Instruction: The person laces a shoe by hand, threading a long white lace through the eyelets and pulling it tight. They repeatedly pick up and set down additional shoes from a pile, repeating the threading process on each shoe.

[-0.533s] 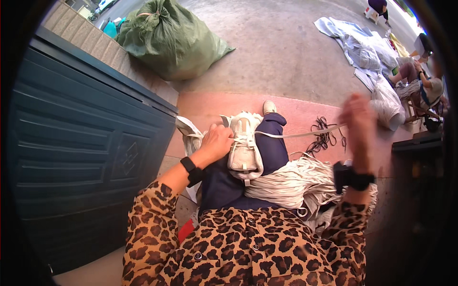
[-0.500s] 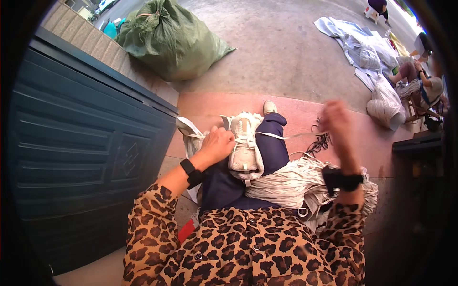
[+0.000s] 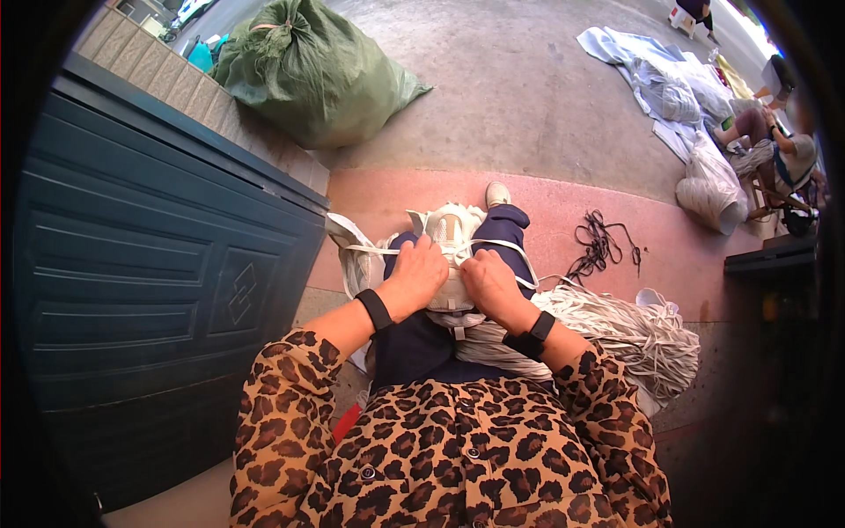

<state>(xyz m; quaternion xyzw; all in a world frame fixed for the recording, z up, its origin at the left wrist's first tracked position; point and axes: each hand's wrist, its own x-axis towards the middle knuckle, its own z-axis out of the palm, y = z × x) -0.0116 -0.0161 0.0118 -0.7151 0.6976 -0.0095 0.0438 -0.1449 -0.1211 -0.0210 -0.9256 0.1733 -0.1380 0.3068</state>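
A cream sneaker (image 3: 453,297) rests across my lap, its heel toward me, with a flat white shoelace (image 3: 509,246) in its eyelets. My left hand (image 3: 418,275) is closed at the left side of the lacing, and a strand of lace runs out leftward from it. At the right side, my right hand (image 3: 493,283) pinches the lace close to the shoe, while a loop curves over my dark trouser leg. The fingertips of both hands are partly hidden behind the knuckles.
A thick bundle of white laces (image 3: 651,352) lies by my right thigh. Black laces (image 3: 603,246) are on the pink floor. A dark panelled door (image 3: 158,290) stands close at left, a green sack (image 3: 321,79) ahead. White sacks (image 3: 709,189) and a seated person are far right.
My right hand has come back from the far right, where it held the lace stretched out, down to the shoe. My left hand has moved slightly right.
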